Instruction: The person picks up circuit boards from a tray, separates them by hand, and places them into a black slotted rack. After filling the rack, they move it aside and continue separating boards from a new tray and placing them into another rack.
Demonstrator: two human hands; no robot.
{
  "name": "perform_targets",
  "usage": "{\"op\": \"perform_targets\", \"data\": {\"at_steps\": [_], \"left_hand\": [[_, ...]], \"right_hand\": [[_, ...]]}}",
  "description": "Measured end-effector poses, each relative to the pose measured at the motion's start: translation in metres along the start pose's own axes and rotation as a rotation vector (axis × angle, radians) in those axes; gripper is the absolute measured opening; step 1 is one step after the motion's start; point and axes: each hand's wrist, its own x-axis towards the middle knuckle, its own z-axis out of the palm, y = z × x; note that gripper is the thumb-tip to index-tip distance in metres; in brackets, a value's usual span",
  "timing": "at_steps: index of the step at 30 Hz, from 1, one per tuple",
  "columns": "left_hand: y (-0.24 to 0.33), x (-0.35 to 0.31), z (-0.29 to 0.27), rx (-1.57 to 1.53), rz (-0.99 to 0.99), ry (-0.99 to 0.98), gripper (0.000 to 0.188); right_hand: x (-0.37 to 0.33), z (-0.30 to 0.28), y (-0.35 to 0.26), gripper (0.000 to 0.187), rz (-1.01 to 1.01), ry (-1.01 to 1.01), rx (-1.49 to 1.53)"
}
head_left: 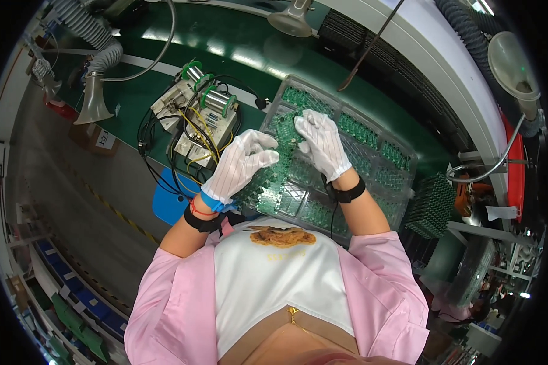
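Over the clear tray (276, 96), head view: I watch remotely, looking down on two white-gloved hands close together above small circuit boards.
Green board (284, 128): between the hands, at the far left part of the tray; whether it is one piece or several bunched is too small for me to tell.
Right hand (321, 140): fingers bent, tips against the board's right side; the glove hides the contact, so I cannot tell a firm pinch from a resting touch.
Left hand (243, 161): half curled, thumb and fingers pointing at the boards from the left; I cannot tell whether anything sits between the tips.
Tray compartments: rows of more small boards (353, 129), packed closely, the tray lying on the green bench (213, 36).
Handling: I judge the board light and stiff, rather slick under fabric gloves, and fragile where parts stand up from its face.
Hold: I would take it by opposite bare edges, lightly, without bending it or pressing on the parts; neighbouring boards could snag.
Bench, left side: two wire spools (218, 101) on a pale device (195, 149), with dark cables (145, 134) looping beside it, near the left hand.
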Motion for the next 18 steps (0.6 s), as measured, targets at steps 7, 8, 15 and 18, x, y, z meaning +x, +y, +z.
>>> {"op": "perform_targets", "data": {"at_steps": [7, 8, 15, 18], "left_hand": [[-0.018, -0.005, -0.007, 0.759, 0.666, 0.109, 0.035], [-0.015, -0.004, -0.006, 0.758, 0.698, 0.115, 0.035], [0.037, -0.019, -0.004, -0.307, -0.225, -0.024, 0.034], [0.026, -0.022, -0.010, -0.455, -0.266, 0.086, 0.034]], "right_hand": [[-0.005, 0.010, -0.023, 0.019, -0.048, -0.183, -0.001], [-0.005, 0.010, -0.022, 0.021, -0.234, -0.149, 0.044], [-0.004, -0.007, -0.032, 0.022, 0.006, -0.248, 0.260], [0.012, -0.012, -0.028, 0.023, 0.521, -0.137, 0.891]]}}
